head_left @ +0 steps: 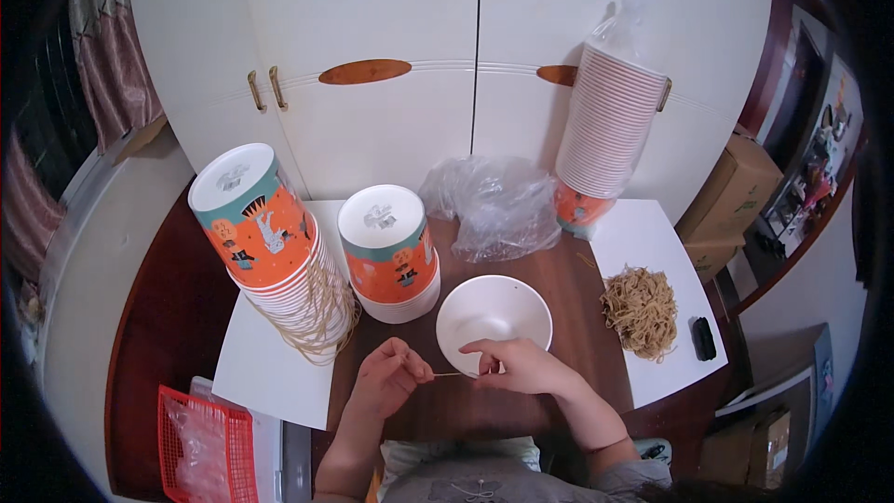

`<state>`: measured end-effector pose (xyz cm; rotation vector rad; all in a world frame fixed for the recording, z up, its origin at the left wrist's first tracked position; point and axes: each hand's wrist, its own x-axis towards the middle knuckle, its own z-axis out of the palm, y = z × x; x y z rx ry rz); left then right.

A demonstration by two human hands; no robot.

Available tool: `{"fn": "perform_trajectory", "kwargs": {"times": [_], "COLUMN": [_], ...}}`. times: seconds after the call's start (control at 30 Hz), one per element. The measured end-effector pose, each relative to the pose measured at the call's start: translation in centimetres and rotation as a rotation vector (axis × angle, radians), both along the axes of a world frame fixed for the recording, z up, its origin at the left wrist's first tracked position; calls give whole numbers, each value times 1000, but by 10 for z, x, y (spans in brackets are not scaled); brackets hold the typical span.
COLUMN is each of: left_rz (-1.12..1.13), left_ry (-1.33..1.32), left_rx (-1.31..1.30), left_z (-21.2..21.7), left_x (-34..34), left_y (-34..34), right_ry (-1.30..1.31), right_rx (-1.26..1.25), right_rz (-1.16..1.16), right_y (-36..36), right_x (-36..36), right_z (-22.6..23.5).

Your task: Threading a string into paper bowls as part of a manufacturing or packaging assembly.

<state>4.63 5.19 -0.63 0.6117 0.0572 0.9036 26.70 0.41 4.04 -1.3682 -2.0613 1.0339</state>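
Note:
My left hand (389,378) and my right hand (517,365) pinch the two ends of a thin tan rubber band (447,374), stretched between them just below a white paper bowl (494,321). The bowl sits rim up on the brown table, and my right hand's fingers touch its near rim. A tall stack of orange-and-teal printed bowls (275,242), bottoms up, stands at the left with several rubber bands looped round its lower part. A shorter stack of the same bowls (389,253) stands beside it.
A pile of tan rubber bands (641,309) lies on a white sheet (643,233) at the right, with a small black object (704,338) next to it. Crumpled clear plastic (489,200) lies behind the bowl. A bagged bowl stack (607,126) leans against the white cupboard. A red basket (207,442) sits lower left.

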Motion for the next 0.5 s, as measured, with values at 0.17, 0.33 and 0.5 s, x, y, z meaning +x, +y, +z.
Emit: {"fn": "perform_trajectory", "kwargs": {"times": [0.17, 0.33, 0.5], "left_rz": [44, 79, 86], "left_ry": [353, 676, 852], "left_rx": [-1, 116, 337], "left_z": [13, 12, 15], "left_x": [15, 30, 37], "left_y": [2, -1, -7], "right_ry": [204, 442, 490], "right_rx": [-25, -208, -51], "right_rz": [-35, -78, 24], "right_y": [-1, -1, 1], "right_x": [7, 6, 9], "right_z": [-10, -3, -1]}}
